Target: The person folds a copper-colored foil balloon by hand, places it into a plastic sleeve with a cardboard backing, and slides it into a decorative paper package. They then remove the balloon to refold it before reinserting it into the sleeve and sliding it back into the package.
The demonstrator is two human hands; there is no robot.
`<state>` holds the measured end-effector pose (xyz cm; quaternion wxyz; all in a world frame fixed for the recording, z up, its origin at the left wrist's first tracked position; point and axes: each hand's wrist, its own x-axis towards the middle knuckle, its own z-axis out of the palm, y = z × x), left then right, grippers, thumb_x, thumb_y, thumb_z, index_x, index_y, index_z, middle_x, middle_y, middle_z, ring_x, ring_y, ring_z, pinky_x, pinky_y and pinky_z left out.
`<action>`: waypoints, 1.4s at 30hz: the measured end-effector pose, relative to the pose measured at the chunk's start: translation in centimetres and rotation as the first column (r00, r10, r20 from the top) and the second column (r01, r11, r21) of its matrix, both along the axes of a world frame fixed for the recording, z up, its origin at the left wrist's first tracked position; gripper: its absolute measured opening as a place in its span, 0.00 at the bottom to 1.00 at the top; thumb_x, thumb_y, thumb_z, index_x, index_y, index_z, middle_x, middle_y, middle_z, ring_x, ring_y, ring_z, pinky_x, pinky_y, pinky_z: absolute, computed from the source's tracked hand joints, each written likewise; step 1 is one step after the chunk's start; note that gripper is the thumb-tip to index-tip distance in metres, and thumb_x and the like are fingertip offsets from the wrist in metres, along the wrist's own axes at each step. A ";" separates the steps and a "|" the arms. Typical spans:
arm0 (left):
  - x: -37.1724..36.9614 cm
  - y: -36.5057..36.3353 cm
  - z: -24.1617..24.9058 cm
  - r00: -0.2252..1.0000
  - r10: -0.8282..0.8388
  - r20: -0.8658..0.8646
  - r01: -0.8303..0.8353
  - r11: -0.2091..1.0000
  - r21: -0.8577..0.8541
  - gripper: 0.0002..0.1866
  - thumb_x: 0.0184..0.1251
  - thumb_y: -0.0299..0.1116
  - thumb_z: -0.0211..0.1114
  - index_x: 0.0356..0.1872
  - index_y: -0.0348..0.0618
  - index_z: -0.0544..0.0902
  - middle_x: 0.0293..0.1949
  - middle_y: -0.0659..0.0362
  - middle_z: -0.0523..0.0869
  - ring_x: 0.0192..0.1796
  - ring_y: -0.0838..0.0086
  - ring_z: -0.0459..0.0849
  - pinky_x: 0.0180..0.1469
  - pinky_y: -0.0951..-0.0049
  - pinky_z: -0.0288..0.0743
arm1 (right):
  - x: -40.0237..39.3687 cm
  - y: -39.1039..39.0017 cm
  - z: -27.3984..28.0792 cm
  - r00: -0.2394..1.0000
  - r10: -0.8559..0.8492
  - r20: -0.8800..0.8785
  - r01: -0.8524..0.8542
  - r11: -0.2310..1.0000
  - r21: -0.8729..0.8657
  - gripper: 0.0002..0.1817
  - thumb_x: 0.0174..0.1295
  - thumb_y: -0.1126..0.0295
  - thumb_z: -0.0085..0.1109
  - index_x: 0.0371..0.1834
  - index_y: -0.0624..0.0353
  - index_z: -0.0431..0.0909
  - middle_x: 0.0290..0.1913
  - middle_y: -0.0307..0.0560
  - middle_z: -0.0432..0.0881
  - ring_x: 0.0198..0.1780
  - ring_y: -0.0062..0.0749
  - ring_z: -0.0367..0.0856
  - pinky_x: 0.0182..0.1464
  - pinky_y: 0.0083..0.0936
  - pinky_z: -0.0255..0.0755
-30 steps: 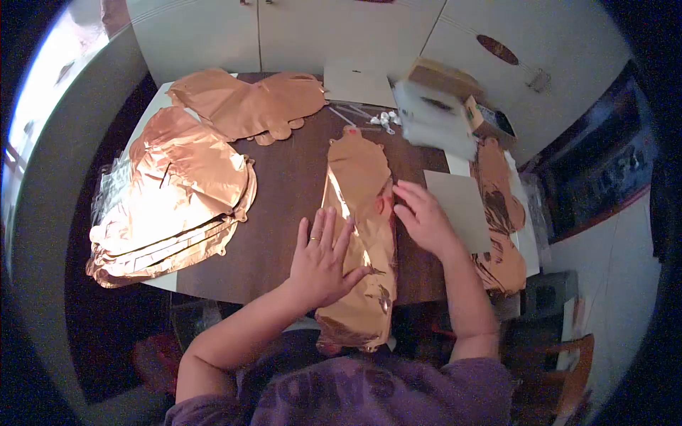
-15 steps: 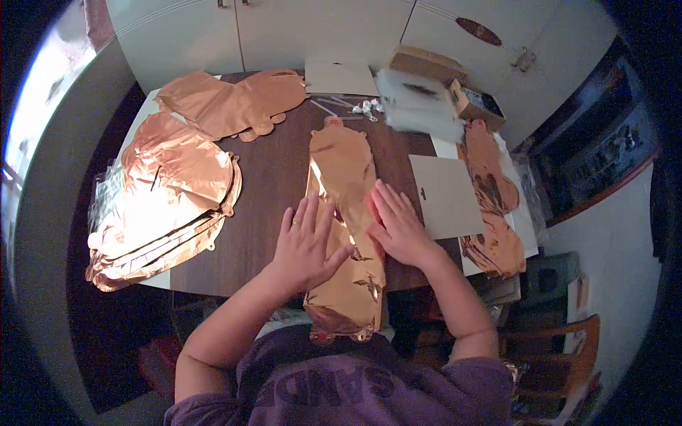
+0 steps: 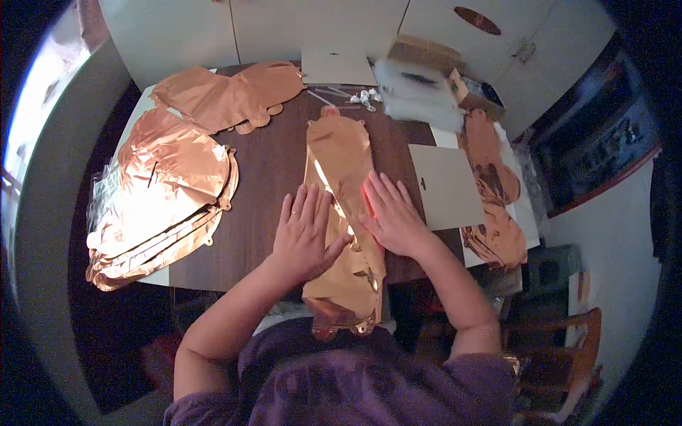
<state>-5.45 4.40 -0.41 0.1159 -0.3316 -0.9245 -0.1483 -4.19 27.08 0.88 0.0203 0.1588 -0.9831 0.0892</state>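
Note:
A flat rose-gold foil balloon (image 3: 339, 153), folded into a long strip, lies lengthwise on the dark wooden table in front of me. Its lower end with small tabs hangs at the table's near edge by my shirt. My left hand (image 3: 305, 234) rests flat over its left edge, fingers stretched out and a ring on one of them. On the opposite edge lies my right hand (image 3: 394, 216), palm down with fingers extended. Neither hand grips anything. Creases run across the foil between the two hands.
More foil balloons (image 3: 170, 184) are stacked at the left, with another balloon (image 3: 234, 96) behind. At the right lie a cream card (image 3: 446, 188) and folded balloons (image 3: 490, 177). Straws and white clips (image 3: 366, 97), clear plastic packets (image 3: 419, 92) and a small box (image 3: 476, 96) sit at the back.
The view has shifted slightly, so the table contents appear a little higher. Both hands stay flat on the balloon, with the right hand slightly farther up and inward.

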 end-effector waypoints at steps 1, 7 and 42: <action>0.0 0.0 0.1 1.000 -0.002 0.021 0.002 1.000 0.008 0.43 0.69 0.61 0.52 0.70 0.32 0.63 0.70 0.37 0.65 0.75 0.44 0.59 0.74 0.42 0.50 | 0.0 -0.1 0.1 1.000 0.001 0.002 -0.001 1.000 0.025 0.39 0.70 0.51 0.48 0.75 0.68 0.53 0.78 0.63 0.50 0.79 0.57 0.48 0.77 0.56 0.42; -0.5 -0.2 0.7 0.993 -0.020 0.113 0.011 0.997 0.079 0.43 0.69 0.60 0.53 0.71 0.33 0.61 0.70 0.37 0.64 0.75 0.43 0.59 0.73 0.40 0.51 | -0.2 -0.1 0.5 1.000 0.016 0.025 -0.017 0.999 0.048 0.40 0.69 0.50 0.49 0.76 0.67 0.53 0.78 0.62 0.50 0.79 0.56 0.48 0.77 0.56 0.42; -0.6 0.3 -0.6 1.000 -0.001 0.015 0.001 1.000 0.007 0.41 0.68 0.55 0.57 0.72 0.35 0.59 0.72 0.35 0.61 0.74 0.41 0.58 0.73 0.38 0.49 | 4.1 -2.9 0.9 0.995 0.032 0.099 -0.030 0.999 -0.020 0.46 0.70 0.42 0.46 0.78 0.68 0.46 0.80 0.63 0.44 0.82 0.50 0.38 0.79 0.52 0.31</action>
